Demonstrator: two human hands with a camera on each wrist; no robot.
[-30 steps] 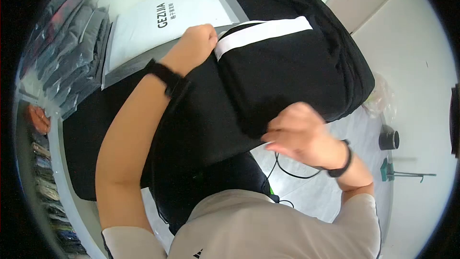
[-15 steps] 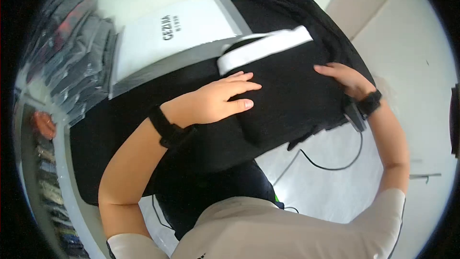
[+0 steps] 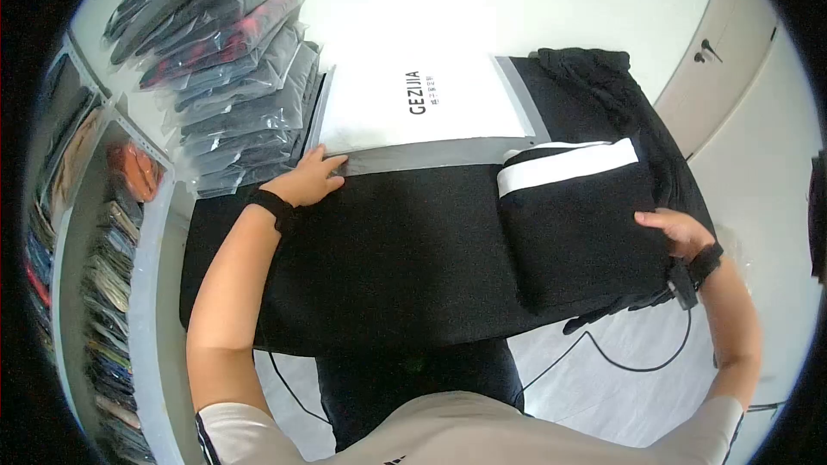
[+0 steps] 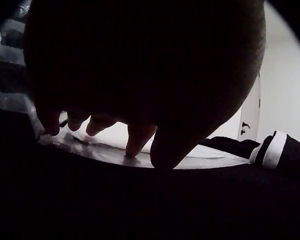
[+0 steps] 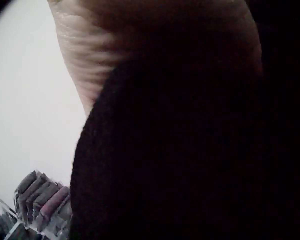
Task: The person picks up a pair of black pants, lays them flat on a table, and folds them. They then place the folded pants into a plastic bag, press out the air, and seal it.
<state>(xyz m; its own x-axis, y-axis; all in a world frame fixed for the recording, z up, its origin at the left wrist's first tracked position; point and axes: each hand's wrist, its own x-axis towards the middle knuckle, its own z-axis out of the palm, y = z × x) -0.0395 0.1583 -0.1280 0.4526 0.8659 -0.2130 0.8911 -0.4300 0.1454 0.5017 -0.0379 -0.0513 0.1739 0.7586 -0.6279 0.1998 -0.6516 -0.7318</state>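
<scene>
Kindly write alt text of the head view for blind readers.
A person's left hand touches a white-and-grey GEZIJIA bag; the right hand is at the right side of folded black cloth with a white band. Plastic-wrapped clothes stand stacked at left.

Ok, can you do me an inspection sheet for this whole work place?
Surface: black-covered table.
Job's things: folded black garment with a white band; flat white GEZIJIA bag with a grey edge.
Clutter: stack of bagged clothes at left; bunched black cloth at far right.
Hands: left hand touches the bag's grey edge; right hand at the garment's right edge, thumb on top, other fingers mostly hidden.
Cables: black cables hang on both sides.
Surroundings: shelves left, door right.
</scene>
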